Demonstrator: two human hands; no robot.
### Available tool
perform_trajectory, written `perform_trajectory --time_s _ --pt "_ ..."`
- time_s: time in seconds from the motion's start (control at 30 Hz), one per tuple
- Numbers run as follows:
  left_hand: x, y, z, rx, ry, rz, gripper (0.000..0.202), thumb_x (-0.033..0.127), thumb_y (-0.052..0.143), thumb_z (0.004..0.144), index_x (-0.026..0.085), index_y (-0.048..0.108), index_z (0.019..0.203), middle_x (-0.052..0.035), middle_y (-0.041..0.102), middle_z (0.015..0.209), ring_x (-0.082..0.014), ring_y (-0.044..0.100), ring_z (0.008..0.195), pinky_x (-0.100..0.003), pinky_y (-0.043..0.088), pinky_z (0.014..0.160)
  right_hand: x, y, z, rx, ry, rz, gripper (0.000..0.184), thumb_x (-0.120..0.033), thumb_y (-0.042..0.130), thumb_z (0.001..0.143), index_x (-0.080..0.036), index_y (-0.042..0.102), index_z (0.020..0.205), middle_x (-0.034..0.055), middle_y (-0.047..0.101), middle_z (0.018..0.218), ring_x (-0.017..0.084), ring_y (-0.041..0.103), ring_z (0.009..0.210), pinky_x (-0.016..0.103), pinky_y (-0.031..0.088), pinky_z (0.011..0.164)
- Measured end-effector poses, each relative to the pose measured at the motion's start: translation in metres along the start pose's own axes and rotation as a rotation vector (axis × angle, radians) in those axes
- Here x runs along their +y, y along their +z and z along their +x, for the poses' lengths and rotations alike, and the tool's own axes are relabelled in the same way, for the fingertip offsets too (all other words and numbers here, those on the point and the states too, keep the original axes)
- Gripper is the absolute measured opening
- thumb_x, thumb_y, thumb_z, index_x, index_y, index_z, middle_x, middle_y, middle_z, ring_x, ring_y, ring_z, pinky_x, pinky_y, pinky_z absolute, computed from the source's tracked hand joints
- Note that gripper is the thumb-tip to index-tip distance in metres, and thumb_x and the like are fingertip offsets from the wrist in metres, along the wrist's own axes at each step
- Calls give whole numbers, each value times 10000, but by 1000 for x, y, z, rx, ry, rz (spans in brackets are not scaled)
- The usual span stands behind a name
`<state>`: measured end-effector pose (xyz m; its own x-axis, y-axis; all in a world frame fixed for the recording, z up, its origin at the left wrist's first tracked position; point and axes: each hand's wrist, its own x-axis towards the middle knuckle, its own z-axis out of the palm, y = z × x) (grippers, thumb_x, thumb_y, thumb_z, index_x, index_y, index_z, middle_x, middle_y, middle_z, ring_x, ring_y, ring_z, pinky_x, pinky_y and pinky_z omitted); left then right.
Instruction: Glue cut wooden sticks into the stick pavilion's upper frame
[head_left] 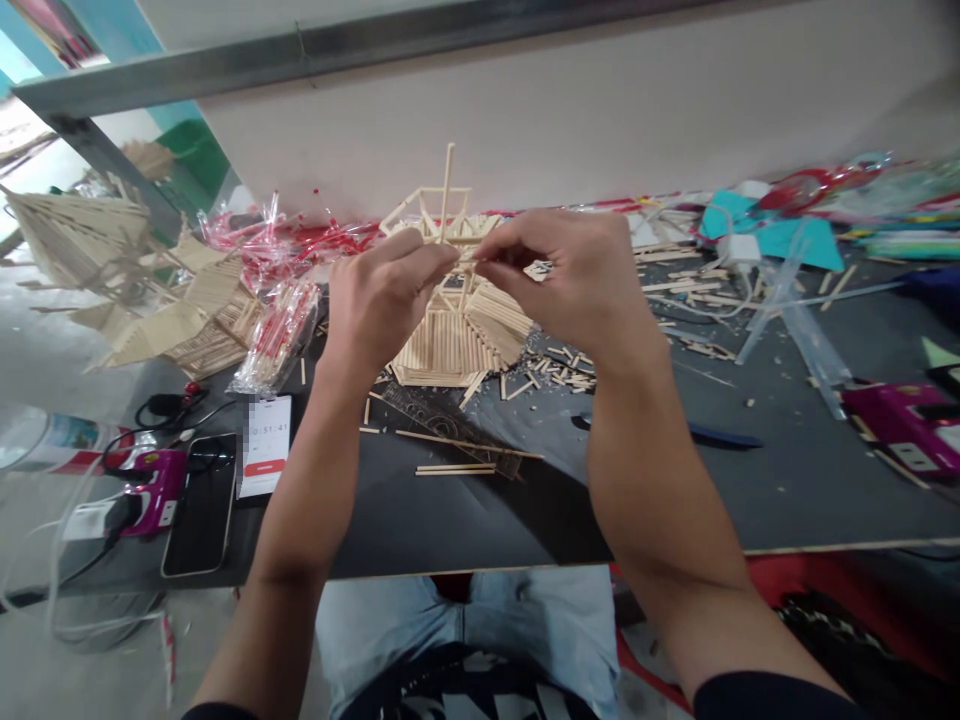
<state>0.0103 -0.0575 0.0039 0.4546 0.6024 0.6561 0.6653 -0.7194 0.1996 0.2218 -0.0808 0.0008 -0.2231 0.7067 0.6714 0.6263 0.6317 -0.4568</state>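
Observation:
My left hand [382, 290] and my right hand [570, 270] are raised over the table, fingertips almost meeting. Both pinch a thin wooden stick [466, 262] held level between them. Right behind the fingers stands a small stick-built model [457, 335] with layered sloping sides and an upright stick frame [448, 195] on top. Loose cut stick pieces [559, 372] lie to its right. Longer sticks [455, 468] rest on the dark table [750, 480] in front of it, near a clear ruler [442, 415].
Packets of sticks in clear and red wrapping [274, 340] and other stick models [150, 300] sit at the left. A phone [201, 515], a card [266, 458] and a purple tool [146, 490] lie near the left front edge. Another purple tool [904, 425] and teal paper [780, 235] are at the right.

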Motion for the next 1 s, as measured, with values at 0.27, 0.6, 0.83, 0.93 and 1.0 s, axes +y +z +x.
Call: perform_trajectory --time_s 0.27,0.6,0.83,0.93,1.0 --pt "1 1 0 42 27 58 229 344 545 1019 297 770 1026 -29 753 884 -147 683 796 -295 461 659 -1 0 -1 1 8 30 61 -284 686 897 -277 744 916 24 737 873 190 662 751 380 554 736" --pt "-20 -14 -1 23 18 56 237 422 673 952 296 694 1152 4 650 748 -148 571 697 -338 422 642 -3 -2 -1 14 30 41 106 -292 697 893 -263 732 989 27 755 883 197 698 784 375 581 757" --pt "-25 -14 1 34 46 0 135 339 675 954 266 728 1054 -5 652 823 -136 558 723 -360 429 662 -2 0 -1 13 44 43 124 -323 679 910 -225 728 969 43 751 897 195 697 787 367 579 767" --pt "-25 -11 2 20 20 -24 127 326 676 951 260 739 1041 -6 669 865 -126 537 713 -369 424 661 -5 1 1 7 42 48 124 -336 686 910 -229 729 953 46 741 895 193 682 780 365 573 750" --pt "-29 -10 3 -15 6 -30 152 394 648 972 291 731 1047 1 662 859 -126 497 716 -377 418 658 -7 3 2 0 44 55 124 -339 694 908 -228 734 943 55 730 897 191 665 772 364 567 738"
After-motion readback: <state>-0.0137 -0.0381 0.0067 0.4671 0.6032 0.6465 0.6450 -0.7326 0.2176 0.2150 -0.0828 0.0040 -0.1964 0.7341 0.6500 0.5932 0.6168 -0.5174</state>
